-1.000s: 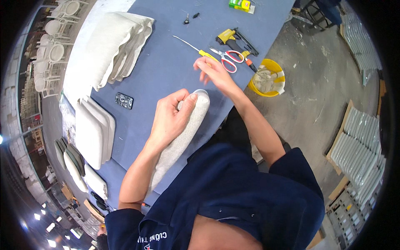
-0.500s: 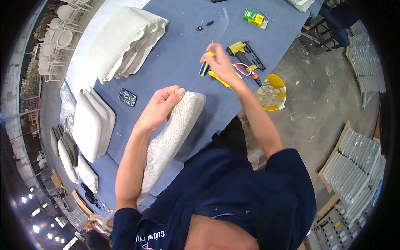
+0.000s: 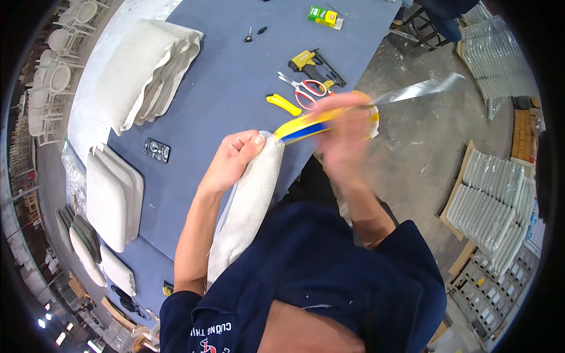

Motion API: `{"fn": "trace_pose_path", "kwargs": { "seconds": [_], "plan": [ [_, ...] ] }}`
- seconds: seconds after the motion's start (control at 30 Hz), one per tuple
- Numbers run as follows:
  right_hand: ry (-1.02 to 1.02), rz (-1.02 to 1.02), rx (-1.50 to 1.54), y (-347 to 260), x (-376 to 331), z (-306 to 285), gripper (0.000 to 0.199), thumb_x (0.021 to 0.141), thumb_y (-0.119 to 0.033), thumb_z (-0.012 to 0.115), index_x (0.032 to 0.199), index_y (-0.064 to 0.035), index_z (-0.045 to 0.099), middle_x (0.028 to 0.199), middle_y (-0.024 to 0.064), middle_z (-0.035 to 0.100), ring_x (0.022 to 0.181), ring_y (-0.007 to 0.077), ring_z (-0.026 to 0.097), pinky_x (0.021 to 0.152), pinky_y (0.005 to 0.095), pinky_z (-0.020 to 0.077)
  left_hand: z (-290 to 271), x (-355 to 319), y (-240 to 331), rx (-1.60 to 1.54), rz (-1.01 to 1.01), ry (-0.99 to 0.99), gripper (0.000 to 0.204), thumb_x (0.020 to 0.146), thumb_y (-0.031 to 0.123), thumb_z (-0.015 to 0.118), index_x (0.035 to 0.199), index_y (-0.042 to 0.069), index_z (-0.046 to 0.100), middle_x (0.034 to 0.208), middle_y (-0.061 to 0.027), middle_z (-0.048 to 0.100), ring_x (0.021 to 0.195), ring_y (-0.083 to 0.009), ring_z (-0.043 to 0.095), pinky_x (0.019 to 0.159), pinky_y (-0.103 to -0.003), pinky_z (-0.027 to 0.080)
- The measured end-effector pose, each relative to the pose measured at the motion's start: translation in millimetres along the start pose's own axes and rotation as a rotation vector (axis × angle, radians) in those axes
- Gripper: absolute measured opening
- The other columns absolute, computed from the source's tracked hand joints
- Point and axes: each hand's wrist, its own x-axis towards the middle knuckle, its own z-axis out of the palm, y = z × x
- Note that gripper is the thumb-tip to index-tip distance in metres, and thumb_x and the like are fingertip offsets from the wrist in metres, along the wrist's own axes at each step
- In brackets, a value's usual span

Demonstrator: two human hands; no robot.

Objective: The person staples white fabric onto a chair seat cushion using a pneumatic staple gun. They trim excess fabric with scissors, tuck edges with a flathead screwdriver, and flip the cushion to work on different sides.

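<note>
My left hand (image 3: pixel 234 159) grips the upper end of a long white fabric-covered cushion (image 3: pixel 250 203), which lies over the near edge of the blue table (image 3: pixel 229 100) and runs down toward my body. My right hand (image 3: pixel 344 132), blurred by motion, is closed on a long knife: its yellow and blue handle (image 3: pixel 303 125) touches the cushion's top end beside my left thumb, and its silver blade (image 3: pixel 415 91) points away to the right, over the floor.
On the table beyond my hands lie a yellow utility knife (image 3: pixel 282 104), red-handled scissors (image 3: pixel 307 89), a yellow staple gun (image 3: pixel 312 63) and a green box (image 3: pixel 325 16). A pile of white covers (image 3: pixel 147 70) and stacked seat pads (image 3: pixel 112 194) sit left. Grey panels (image 3: pixel 491 200) lean on the floor at right.
My right hand took the yellow-handled knife off the table and swung it to the cushion's top end. My left hand stayed gripping that end of the cushion.
</note>
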Motion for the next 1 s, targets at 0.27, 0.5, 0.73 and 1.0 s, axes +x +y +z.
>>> {"fn": "trace_pose_path", "kwargs": {
  "seconds": [0.27, 0.5, 0.73, 1.0],
  "plan": [
    [-0.017, 0.048, -0.058, -9, -14, -9, 0.023, 0.117, -0.033, 0.042, 0.126, -0.0116, 0.042, 0.103, 0.0127, 0.068, 0.059, 0.0122, 0.058, 0.048, 0.0243, 0.0471, 0, 5, -9, -0.036, 0.058, -0.041, 0.042, 0.111, 0.037, 0.06, 0.077, 0.013, 0.054, 0.071, 0.0118, 0.044, 0.066, -0.0004, 0.036, 0.058, -0.025, 0.031],
    [0.0, -0.107, -0.249, -31, -11, -16, 0.022, 0.116, -0.026, 0.046, 0.126, -0.0067, 0.042, 0.108, 0.0163, 0.069, 0.058, 0.0143, 0.063, 0.047, 0.0236, 0.0497, 0, 2, -14, -0.086, 0.061, -0.054, 0.041, 0.111, 0.035, 0.061, 0.077, 0.013, 0.054, 0.071, 0.0114, 0.045, 0.064, -0.0006, 0.036, 0.057, -0.024, 0.031],
    [-0.078, -0.27, -0.244, -73, -11, -7, 0.024, 0.114, -0.021, 0.052, 0.127, -0.0035, 0.044, 0.113, 0.0169, 0.07, 0.063, 0.0151, 0.067, 0.052, 0.0236, 0.0532, 0, 5, -19, -0.18, 0.052, -0.109, 0.039, 0.112, 0.033, 0.061, 0.078, 0.012, 0.058, 0.071, 0.0124, 0.049, 0.065, 0.0007, 0.039, 0.058, -0.024, 0.034],
    [-0.196, -0.291, -0.314, -88, -25, -25, 0.021, 0.11, -0.018, 0.056, 0.125, -0.0044, 0.051, 0.119, 0.0163, 0.069, 0.077, 0.0217, 0.074, 0.068, 0.0315, 0.0629, 0, 10, -27, -0.238, 0.085, -0.171, 0.036, 0.112, 0.031, 0.061, 0.081, 0.012, 0.061, 0.075, 0.0128, 0.051, 0.069, 0.001, 0.041, 0.061, -0.024, 0.036]
  ]
}}
